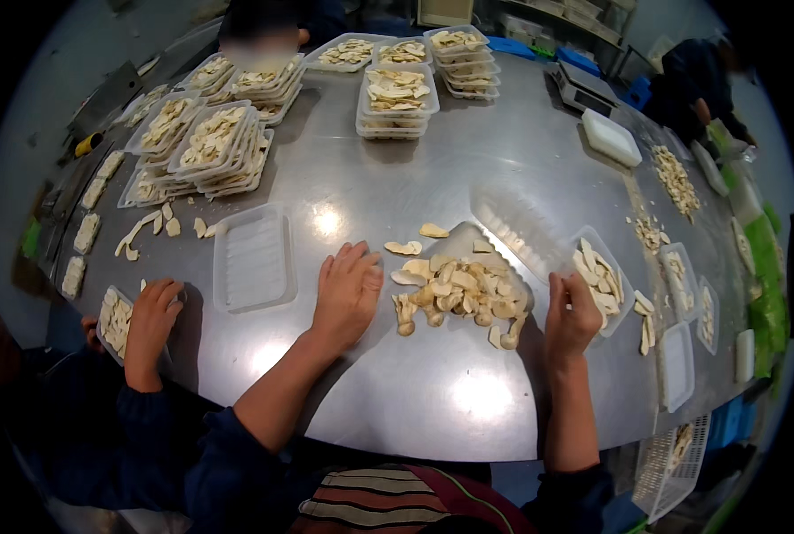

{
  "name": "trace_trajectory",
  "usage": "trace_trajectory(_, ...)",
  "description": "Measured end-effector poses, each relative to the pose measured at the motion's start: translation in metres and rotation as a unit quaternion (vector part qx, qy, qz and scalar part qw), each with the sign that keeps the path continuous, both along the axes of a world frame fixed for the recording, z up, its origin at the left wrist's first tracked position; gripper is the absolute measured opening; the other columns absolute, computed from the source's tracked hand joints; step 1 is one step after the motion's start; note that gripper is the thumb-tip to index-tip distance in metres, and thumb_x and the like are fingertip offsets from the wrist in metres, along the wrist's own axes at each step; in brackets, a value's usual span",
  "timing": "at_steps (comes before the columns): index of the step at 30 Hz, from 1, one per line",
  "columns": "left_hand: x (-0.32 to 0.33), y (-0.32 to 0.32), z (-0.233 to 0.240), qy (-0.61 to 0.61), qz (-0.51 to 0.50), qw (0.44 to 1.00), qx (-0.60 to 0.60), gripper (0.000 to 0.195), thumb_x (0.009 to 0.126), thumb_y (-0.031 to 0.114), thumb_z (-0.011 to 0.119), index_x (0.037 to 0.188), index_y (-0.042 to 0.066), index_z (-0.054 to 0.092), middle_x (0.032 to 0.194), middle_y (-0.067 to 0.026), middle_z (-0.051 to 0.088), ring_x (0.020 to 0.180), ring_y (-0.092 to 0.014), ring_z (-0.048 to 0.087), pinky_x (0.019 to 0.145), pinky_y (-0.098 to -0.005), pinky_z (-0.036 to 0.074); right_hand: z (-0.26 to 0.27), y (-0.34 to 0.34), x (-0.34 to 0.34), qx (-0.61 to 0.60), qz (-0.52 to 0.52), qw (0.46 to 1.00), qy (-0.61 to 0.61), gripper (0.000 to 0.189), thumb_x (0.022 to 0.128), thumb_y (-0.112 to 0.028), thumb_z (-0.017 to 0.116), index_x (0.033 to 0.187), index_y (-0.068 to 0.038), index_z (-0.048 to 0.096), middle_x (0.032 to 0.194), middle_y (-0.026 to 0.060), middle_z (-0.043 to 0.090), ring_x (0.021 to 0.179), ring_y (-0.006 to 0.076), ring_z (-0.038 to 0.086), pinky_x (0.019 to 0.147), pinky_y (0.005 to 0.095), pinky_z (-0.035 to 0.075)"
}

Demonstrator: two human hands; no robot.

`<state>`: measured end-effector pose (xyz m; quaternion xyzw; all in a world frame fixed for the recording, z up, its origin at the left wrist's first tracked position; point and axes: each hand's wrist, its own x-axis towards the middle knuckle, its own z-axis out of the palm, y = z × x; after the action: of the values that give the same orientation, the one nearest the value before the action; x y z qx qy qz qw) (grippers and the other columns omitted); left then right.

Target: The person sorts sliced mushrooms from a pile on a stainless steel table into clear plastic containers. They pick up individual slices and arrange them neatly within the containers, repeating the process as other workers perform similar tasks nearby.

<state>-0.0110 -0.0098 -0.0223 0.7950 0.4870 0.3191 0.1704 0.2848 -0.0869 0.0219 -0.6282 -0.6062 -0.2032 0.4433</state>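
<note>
My right hand (574, 314) pinches the lower corner of a clear plastic tray (520, 230), which is tilted up on edge behind a heap of pale mushroom slices (464, 287). Beside that hand, a white tray (600, 280) holds long slices. Palm down and low over the steel table, my left hand (350, 290) is just left of the heap, with nothing seen in it. A few loose slices (404, 247) lie beyond its fingertips. An empty white plastic tray (253, 259) rests to the left of this hand.
Stacked trays of slices (213, 143) stand at the far left; another stack (397, 100) is at the back. A co-worker's hand (153, 327) is by a filled tray (115, 320) at left. A scale (580, 87), other trays (677, 367) and a white basket (671, 464) are at right.
</note>
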Motion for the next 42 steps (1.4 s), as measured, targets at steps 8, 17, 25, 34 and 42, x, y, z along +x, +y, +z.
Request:
trace_trajectory(8,-0.017,-0.023,0.037,-0.264,0.072,0.945,-0.177,0.037,0.098,0.030,0.043,0.107,0.000,0.062,0.090,-0.0105,0.062,0.087,-0.019,0.056,0.080,-0.0310,0.045,0.034,-0.053,-0.017,-0.185,0.179,0.779,0.571,0.007,0.080,-0.005,0.065,0.076,0.000,0.063,0.071,0.0056,0.063,0.058,0.0097,0.057,0.051,0.0211,0.044)
trace_trajectory(17,-0.064,-0.119,0.043,-0.085,0.008,0.984,-0.156,0.028,0.088,0.023,0.059,0.102,-0.001,0.063,0.073,-0.0120,0.063,0.067,-0.021,0.062,0.066,-0.0300,0.049,0.012,-0.103,-0.062,-0.289,0.099,0.946,0.112,0.021,0.084,-0.011,0.066,0.069,0.003,0.062,0.059,0.0189,0.060,0.048,0.0237,0.059,0.048,0.0331,0.044)
trace_trajectory(25,0.029,-0.019,0.066,0.148,0.015,0.975,-0.163,0.042,0.081,0.041,0.061,0.085,0.000,0.068,0.080,-0.0175,0.067,0.079,-0.033,0.065,0.071,-0.0417,0.051,0.042,0.022,-0.120,-0.487,0.037,0.869,-0.083,0.030,0.077,-0.031,0.068,0.075,-0.002,0.068,0.073,0.0190,0.065,0.070,0.0328,0.065,0.066,0.0412,0.051)
trace_trajectory(34,0.022,-0.008,0.061,0.179,-0.014,0.955,-0.236,0.032,0.073,0.030,0.069,0.079,-0.001,0.068,0.084,-0.0196,0.067,0.079,-0.033,0.066,0.070,-0.0414,0.052,0.027,0.013,-0.090,-0.518,0.071,0.850,-0.071,0.027,0.071,-0.023,0.070,0.083,0.001,0.068,0.082,0.0197,0.066,0.079,0.0342,0.065,0.071,0.0418,0.052)
trace_trajectory(42,-0.010,-0.012,0.049,-0.039,0.028,0.983,-0.177,0.020,0.078,0.014,0.065,0.088,-0.003,0.064,0.079,-0.0143,0.066,0.072,-0.026,0.063,0.067,-0.0359,0.050,0.028,0.022,-0.091,-0.510,0.084,0.854,-0.062,0.021,0.071,-0.018,0.068,0.079,0.002,0.068,0.082,0.0206,0.067,0.079,0.0334,0.066,0.070,0.0405,0.052)
